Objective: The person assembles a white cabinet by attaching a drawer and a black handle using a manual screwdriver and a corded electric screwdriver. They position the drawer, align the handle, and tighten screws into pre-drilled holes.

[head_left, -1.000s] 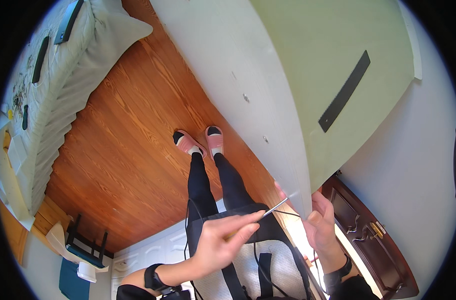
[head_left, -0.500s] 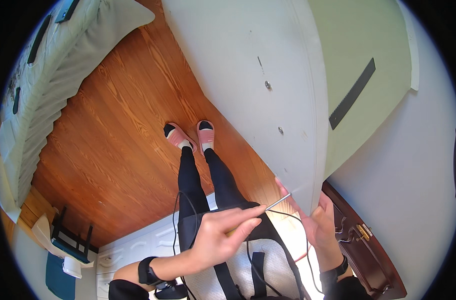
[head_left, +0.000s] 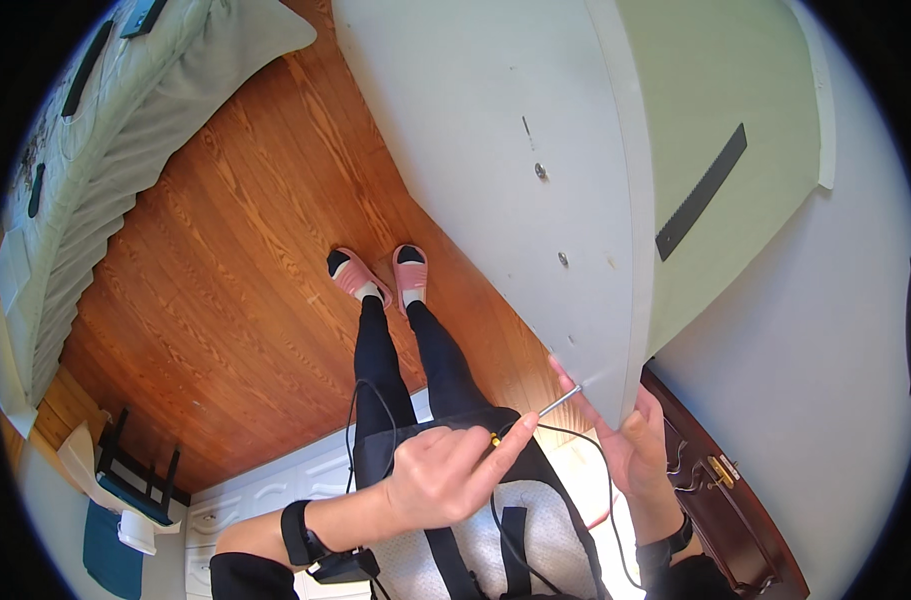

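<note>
head: left hand (head_left: 440, 475) holds metal-shafted tool (head_left: 558, 402); right hand (head_left: 636, 452), white panel (head_left: 460, 130).

We hold a slim tool (head_left: 558, 403) with a metal shaft in our left hand (head_left: 443, 478), index finger extended along it, tip close against the near end of a white panel (head_left: 475, 130); whether it touches, we cannot tell. Our right hand (head_left: 637, 455) wraps that same end, fingers on one side and thumb on the other. Two screws (head_left: 563, 259) dot the panel's face. Beside it, on a pale green surface (head_left: 715, 60), lies a toothed saw blade (head_left: 702, 192). We stand in pink slippers (head_left: 411, 272) on a wooden floor (head_left: 225, 250).
</note>
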`<act>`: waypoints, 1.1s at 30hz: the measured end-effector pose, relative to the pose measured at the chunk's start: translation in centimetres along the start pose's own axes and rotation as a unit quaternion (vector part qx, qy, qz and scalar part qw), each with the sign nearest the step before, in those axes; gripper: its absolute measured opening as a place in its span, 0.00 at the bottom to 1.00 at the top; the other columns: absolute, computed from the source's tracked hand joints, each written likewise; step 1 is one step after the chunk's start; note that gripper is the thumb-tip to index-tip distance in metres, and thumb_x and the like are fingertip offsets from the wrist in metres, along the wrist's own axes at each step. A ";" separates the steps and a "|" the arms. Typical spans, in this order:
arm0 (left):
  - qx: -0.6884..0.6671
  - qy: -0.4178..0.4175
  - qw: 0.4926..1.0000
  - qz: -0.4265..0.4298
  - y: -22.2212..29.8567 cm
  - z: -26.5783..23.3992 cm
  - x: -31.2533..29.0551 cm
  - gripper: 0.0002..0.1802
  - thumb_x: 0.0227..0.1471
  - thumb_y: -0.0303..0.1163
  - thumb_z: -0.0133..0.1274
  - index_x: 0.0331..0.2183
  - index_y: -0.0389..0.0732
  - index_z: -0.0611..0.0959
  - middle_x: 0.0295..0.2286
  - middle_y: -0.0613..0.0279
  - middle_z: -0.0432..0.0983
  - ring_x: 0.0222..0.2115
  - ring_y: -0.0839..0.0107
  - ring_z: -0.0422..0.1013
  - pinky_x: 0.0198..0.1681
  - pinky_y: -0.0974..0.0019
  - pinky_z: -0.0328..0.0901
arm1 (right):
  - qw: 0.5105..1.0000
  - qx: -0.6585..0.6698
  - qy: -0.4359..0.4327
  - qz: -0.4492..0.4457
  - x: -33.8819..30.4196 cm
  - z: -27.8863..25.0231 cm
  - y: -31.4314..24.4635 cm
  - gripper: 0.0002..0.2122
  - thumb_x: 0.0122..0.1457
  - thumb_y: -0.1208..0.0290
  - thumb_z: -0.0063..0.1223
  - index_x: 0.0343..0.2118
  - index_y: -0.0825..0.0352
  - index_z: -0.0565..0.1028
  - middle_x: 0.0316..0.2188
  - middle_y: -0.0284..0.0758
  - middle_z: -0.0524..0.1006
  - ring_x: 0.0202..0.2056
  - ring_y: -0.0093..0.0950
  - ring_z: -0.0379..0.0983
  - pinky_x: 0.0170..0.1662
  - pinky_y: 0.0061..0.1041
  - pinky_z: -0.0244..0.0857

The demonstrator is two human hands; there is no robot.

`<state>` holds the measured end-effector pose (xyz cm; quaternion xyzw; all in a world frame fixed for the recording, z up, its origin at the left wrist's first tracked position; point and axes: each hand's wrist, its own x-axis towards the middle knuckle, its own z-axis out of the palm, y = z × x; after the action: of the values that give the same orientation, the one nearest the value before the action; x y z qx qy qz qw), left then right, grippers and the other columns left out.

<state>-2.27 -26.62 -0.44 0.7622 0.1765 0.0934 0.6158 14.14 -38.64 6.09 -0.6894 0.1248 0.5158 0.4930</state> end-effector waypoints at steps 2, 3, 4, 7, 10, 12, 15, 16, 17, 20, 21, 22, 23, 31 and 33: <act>-0.070 -0.006 0.996 -0.061 0.5 -0.3 0.4 0.17 0.48 0.23 0.55 0.43 0.36 0.82 0.15 0.70 0.57 0.11 0.79 0.55 0.13 0.75 0.52 | 1.000 0.001 0.002 0.003 0.0 0.0 0.0 0.43 0.45 0.44 0.64 0.54 0.77 0.62 0.55 0.54 0.65 0.58 0.38 0.62 0.63 0.34 0.50; -0.207 -0.025 0.959 -0.190 0.7 -0.5 0.7 0.16 0.51 0.24 0.53 0.44 0.36 0.82 0.15 0.70 0.59 0.10 0.79 0.55 0.14 0.75 0.52 | 1.000 0.002 0.002 0.002 -0.1 0.0 0.1 0.43 0.45 0.44 0.64 0.54 0.77 0.62 0.55 0.54 0.65 0.58 0.38 0.62 0.63 0.34 0.50; -0.335 -0.042 0.888 -0.312 0.9 -0.9 1.0 0.14 0.54 0.25 0.51 0.44 0.35 0.81 0.15 0.70 0.61 0.10 0.79 0.54 0.14 0.76 0.51 | 1.000 0.000 0.002 0.000 -0.1 0.0 0.1 0.43 0.45 0.44 0.64 0.54 0.77 0.62 0.55 0.54 0.65 0.58 0.38 0.62 0.63 0.34 0.50; -0.598 -0.089 0.577 -0.549 0.7 -2.1 1.7 0.15 0.60 0.28 0.46 0.47 0.34 0.78 0.16 0.72 0.63 0.11 0.82 0.52 0.16 0.77 0.49 | 1.000 -0.003 0.002 0.000 0.0 0.0 0.1 0.43 0.45 0.44 0.64 0.54 0.77 0.62 0.55 0.54 0.65 0.58 0.38 0.62 0.63 0.34 0.50; -0.641 -0.097 0.513 -0.563 0.1 -2.4 1.9 0.15 0.59 0.28 0.47 0.47 0.35 0.79 0.15 0.70 0.61 0.11 0.81 0.52 0.15 0.77 0.48 | 1.000 -0.001 -0.002 -0.004 0.0 0.0 0.2 0.43 0.45 0.45 0.63 0.54 0.77 0.62 0.55 0.54 0.65 0.58 0.38 0.62 0.63 0.35 0.50; -0.668 -0.101 0.467 -0.571 -0.3 -1.8 1.5 0.15 0.59 0.28 0.47 0.46 0.35 0.79 0.14 0.70 0.61 0.10 0.81 0.53 0.14 0.77 0.48 | 1.000 -0.001 0.000 -0.003 -0.1 0.0 0.2 0.43 0.46 0.44 0.63 0.54 0.77 0.62 0.55 0.54 0.64 0.59 0.38 0.61 0.63 0.35 0.49; -0.385 -0.018 0.880 -0.278 -0.4 0.1 0.5 0.15 0.54 0.28 0.51 0.44 0.36 0.80 0.14 0.70 0.56 0.11 0.81 0.52 0.14 0.77 0.49 | 1.000 -0.005 0.000 -0.001 -0.1 -0.1 0.3 0.43 0.46 0.44 0.62 0.55 0.78 0.61 0.55 0.54 0.64 0.59 0.39 0.61 0.64 0.36 0.49; -0.178 0.020 0.980 -0.081 -0.5 0.6 0.1 0.15 0.52 0.28 0.52 0.43 0.37 0.81 0.14 0.71 0.53 0.11 0.80 0.52 0.13 0.77 0.50 | 1.000 -0.006 -0.005 -0.004 -0.1 -0.1 0.2 0.43 0.47 0.44 0.62 0.55 0.78 0.61 0.55 0.54 0.64 0.59 0.39 0.60 0.64 0.36 0.49; -0.154 0.028 0.985 -0.069 -0.6 0.9 -0.3 0.16 0.52 0.27 0.53 0.44 0.37 0.81 0.14 0.71 0.54 0.11 0.80 0.53 0.13 0.77 0.50 | 1.000 -0.012 -0.022 -0.012 -0.1 -0.1 0.2 0.40 0.50 0.47 0.59 0.55 0.79 0.61 0.56 0.53 0.63 0.60 0.42 0.59 0.64 0.38 0.48; -0.103 0.025 0.994 -0.020 -1.3 1.3 -0.5 0.17 0.51 0.26 0.53 0.45 0.38 0.81 0.14 0.70 0.56 0.10 0.80 0.54 0.13 0.77 0.50 | 0.999 -0.020 -0.044 -0.025 0.0 -0.2 0.1 0.37 0.54 0.50 0.55 0.55 0.79 0.60 0.57 0.52 0.62 0.60 0.45 0.57 0.65 0.41 0.46; -0.087 0.024 0.996 -0.005 -1.4 1.1 -0.4 0.18 0.51 0.26 0.53 0.46 0.38 0.80 0.14 0.70 0.57 0.10 0.80 0.55 0.13 0.77 0.50 | 0.999 -0.016 -0.027 -0.010 0.0 -0.1 0.0 0.40 0.51 0.48 0.59 0.55 0.79 0.60 0.56 0.53 0.63 0.60 0.43 0.58 0.65 0.39 0.47; -0.071 0.021 0.997 0.010 -1.3 0.9 -0.2 0.18 0.51 0.25 0.53 0.46 0.39 0.80 0.14 0.70 0.57 0.10 0.79 0.55 0.13 0.77 0.50 | 1.000 -0.012 -0.012 0.005 -0.1 -0.1 0.0 0.43 0.47 0.45 0.62 0.55 0.78 0.60 0.56 0.54 0.63 0.60 0.40 0.59 0.64 0.37 0.47; -0.054 0.022 0.998 0.022 -1.2 0.6 0.1 0.19 0.51 0.25 0.54 0.47 0.39 0.80 0.14 0.69 0.58 0.10 0.79 0.55 0.13 0.77 0.50 | 1.000 -0.010 -0.009 0.007 -0.2 -0.1 0.0 0.43 0.47 0.45 0.62 0.55 0.78 0.60 0.56 0.54 0.63 0.60 0.40 0.59 0.64 0.37 0.47; -0.610 -0.112 0.528 -0.580 -0.1 -1.5 1.9 0.17 0.58 0.30 0.48 0.49 0.35 0.77 0.14 0.71 0.58 0.10 0.82 0.51 0.14 0.75 0.46 | 0.998 -0.028 -0.058 -0.029 0.1 -0.7 0.4 0.37 0.55 0.48 0.54 0.55 0.79 0.60 0.57 0.51 0.63 0.60 0.47 0.56 0.65 0.42 0.46; -0.458 -0.093 0.775 -0.425 -0.5 -1.3 1.5 0.18 0.55 0.29 0.50 0.47 0.36 0.78 0.14 0.71 0.56 0.10 0.81 0.52 0.14 0.75 0.48 | 0.997 -0.030 -0.058 -0.028 0.1 -0.7 0.3 0.38 0.55 0.47 0.54 0.56 0.79 0.60 0.57 0.51 0.63 0.60 0.47 0.56 0.65 0.43 0.46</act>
<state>-1.40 -24.82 -0.71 0.2423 0.3612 -0.1794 0.8824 14.37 -39.37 5.82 -0.6764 0.0608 0.5441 0.4928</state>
